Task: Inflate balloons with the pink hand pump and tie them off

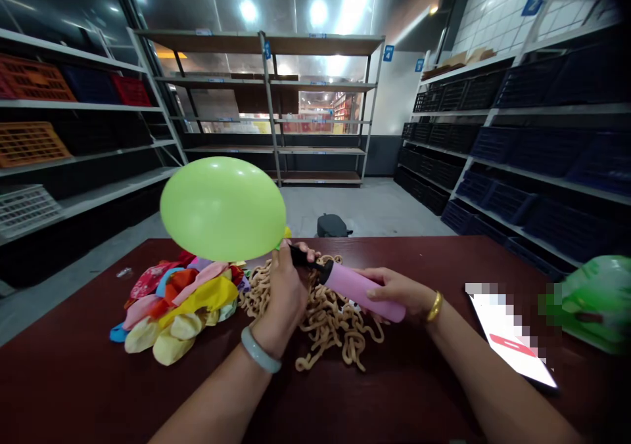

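An inflated light-green balloon [223,207] floats just above the dark red table [394,391], its neck fitted on the black nozzle of a pink hand pump [362,289]. My left hand [288,293] is closed around the balloon's neck and the nozzle. My right hand [401,293] grips the pink barrel of the pump from the right. Under both hands lies a tangle of beige cord [328,326].
A heap of flat coloured balloons [180,299] lies left of the cord. A white card or phone [513,339] and a green inflated thing [599,303] sit at the right. A dark bag [332,226] is on the floor. Shelves with crates line both sides.
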{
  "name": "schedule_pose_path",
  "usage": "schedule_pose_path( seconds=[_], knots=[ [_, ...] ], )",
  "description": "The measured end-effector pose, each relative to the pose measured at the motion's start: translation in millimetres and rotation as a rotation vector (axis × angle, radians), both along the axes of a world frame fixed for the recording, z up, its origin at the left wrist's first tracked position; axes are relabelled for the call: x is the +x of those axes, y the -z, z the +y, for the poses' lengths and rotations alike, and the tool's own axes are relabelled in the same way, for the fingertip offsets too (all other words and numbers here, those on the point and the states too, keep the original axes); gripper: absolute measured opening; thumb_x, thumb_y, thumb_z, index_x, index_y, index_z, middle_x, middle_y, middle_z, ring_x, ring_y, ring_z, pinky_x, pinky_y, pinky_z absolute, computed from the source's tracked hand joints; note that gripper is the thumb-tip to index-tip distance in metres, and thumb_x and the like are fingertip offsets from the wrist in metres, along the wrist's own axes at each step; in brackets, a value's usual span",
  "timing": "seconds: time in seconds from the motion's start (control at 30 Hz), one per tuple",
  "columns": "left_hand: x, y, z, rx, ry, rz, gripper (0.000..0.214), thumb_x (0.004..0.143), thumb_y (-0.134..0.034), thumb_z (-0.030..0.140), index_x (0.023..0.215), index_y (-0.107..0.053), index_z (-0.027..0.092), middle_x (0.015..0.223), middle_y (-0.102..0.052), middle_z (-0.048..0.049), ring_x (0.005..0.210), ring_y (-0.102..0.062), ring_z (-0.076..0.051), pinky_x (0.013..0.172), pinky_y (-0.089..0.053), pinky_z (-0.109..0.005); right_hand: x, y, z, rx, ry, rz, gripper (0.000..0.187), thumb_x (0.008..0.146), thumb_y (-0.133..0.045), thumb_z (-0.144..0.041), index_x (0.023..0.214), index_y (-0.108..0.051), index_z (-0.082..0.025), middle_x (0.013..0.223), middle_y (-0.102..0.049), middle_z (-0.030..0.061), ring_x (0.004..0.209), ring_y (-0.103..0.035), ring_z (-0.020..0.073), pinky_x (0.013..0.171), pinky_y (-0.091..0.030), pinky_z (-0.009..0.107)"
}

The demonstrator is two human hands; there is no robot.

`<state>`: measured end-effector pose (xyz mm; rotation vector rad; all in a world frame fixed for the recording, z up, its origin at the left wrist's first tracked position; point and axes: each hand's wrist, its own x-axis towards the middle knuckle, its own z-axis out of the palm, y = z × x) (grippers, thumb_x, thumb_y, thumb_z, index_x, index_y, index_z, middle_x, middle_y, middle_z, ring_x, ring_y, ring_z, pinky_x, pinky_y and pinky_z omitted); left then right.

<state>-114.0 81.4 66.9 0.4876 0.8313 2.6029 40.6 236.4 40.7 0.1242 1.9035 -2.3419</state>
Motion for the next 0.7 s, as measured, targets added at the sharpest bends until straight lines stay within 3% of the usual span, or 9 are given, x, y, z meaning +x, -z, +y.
schedule_pose_path(
  seconds=[0.23,0.33,0.57,0.7],
  knots=[
    [8,-0.3,1,-0.011,0.052,0.003,0.021,0.086,-0.059,0.037,0.083,-0.047,0.020,0.068,-0.053,0.0022,0.054,-0.051,-0.010,0.061,-0.047,-0.026,-8,4.6,-14,-0.024,0.016,0.016,0.073,0.077,-0.074,-0.030,0.142,-0.043,-0.024,0.098,-0.065,0.0079,0.072,-0.064,0.0139,0.055,-0.053,0.021],
    [-7,-7.5,-8,-0.014,-0.034,0.018,0.023,0.085,-0.061,0.037,0.080,-0.047,0.019,0.067,-0.054,0.0015,0.052,-0.051,-0.010,0.058,-0.045,-0.025,-6,7.5,-12,-0.061,-0.015,-0.006,0.072,0.078,-0.073,-0.029,0.142,-0.042,-0.024,0.101,-0.064,0.0093,0.076,-0.065,0.0158,0.055,-0.054,0.022],
    [-65,-21.8,-40,0.035,-0.248,0.018,0.018,0.084,-0.059,0.032,0.081,-0.047,0.020,0.063,-0.052,0.0035,0.050,-0.049,-0.010,0.062,-0.048,-0.029,8,8.1,10,-0.051,-0.119,-0.066,0.078,0.078,-0.071,-0.033,0.146,-0.036,-0.023,0.086,-0.066,0.0070,0.061,-0.062,0.0125,0.047,-0.051,0.020],
    [-73,-19.6,-41,0.039,-0.250,-0.015,0.017,0.084,-0.059,0.031,0.081,-0.047,0.020,0.063,-0.052,0.0040,0.049,-0.048,-0.009,0.062,-0.048,-0.029,11,5.0,16,0.003,-0.106,-0.079,0.077,0.076,-0.073,-0.034,0.144,-0.039,-0.021,0.091,-0.066,0.0084,0.061,-0.062,0.0124,0.046,-0.052,0.020]
  ],
)
